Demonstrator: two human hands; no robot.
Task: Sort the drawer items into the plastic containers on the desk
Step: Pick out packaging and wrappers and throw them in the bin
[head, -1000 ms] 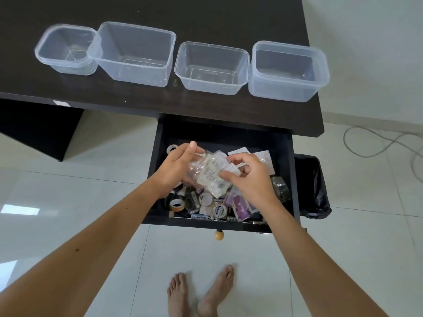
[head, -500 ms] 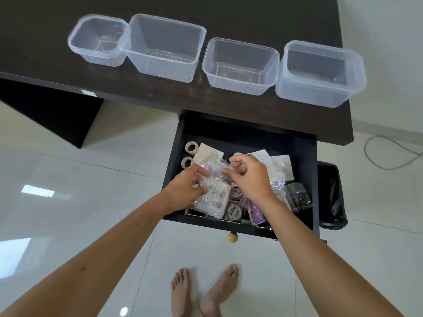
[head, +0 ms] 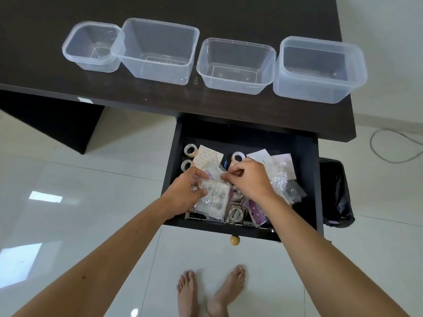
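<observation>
A: Drawer items: where are they right now?

B: Still in your open black drawer (head: pixel 304 156), pulled out under the dark wood-grain desk (head: pixel 160 97). Your left hand (head: pixel 183 193) has thumb and fingers curled round a clear plastic packet of white printed sachets (head: pixel 215 197), low over the pile. Your right hand (head: pixel 249 179) is touching it, fingertips pinching the packet's top edge.

A: Rest of the drawer?

B: Small rolls of clear tape (head: pixel 191 151) at the back left, a pale card with an orange pattern (head: pixel 207 157) beside them, white paper cards (head: pixel 282 161) at the back right, purple packets (head: pixel 256 209) and round metal-looking pieces (head: pixel 235 212) at the front. Round wooden knob (head: pixel 235 240) on the drawer front.

A: Desk and room?

B: Four clear plastic containers (head: pixel 235 65) in a row on the desk, nothing in them; the leftmost overlaps its neighbour's rim. Glossy white tile floor (head: pixel 68 179) with window glare, your bare feet (head: pixel 206 291) below the drawer, a black-bagged bin (head: pixel 336 197) just right of it, a grey cable (head: pixel 389 145) on the floor beyond.
</observation>
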